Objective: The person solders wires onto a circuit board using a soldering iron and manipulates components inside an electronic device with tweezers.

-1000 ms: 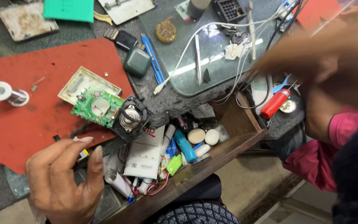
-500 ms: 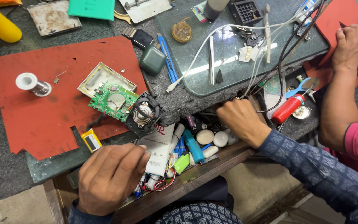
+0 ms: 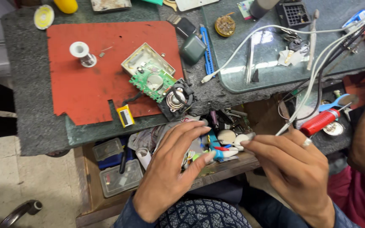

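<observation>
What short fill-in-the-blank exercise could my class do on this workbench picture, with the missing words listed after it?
1. The green circuit board lies on a ____ mat.
2. Both hands, the left hand and the right hand, hover over an open ____ full of small parts.
3. The white solder spool stands to the ____ of the circuit board in the picture.
4. The lighter near the right hand is ____.

Missing words: red; drawer; left; red

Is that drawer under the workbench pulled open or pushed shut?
Open. The drawer sticks out from under the bench, its clutter and clear plastic boxes showing, with the left hand and right hand above it.
</observation>
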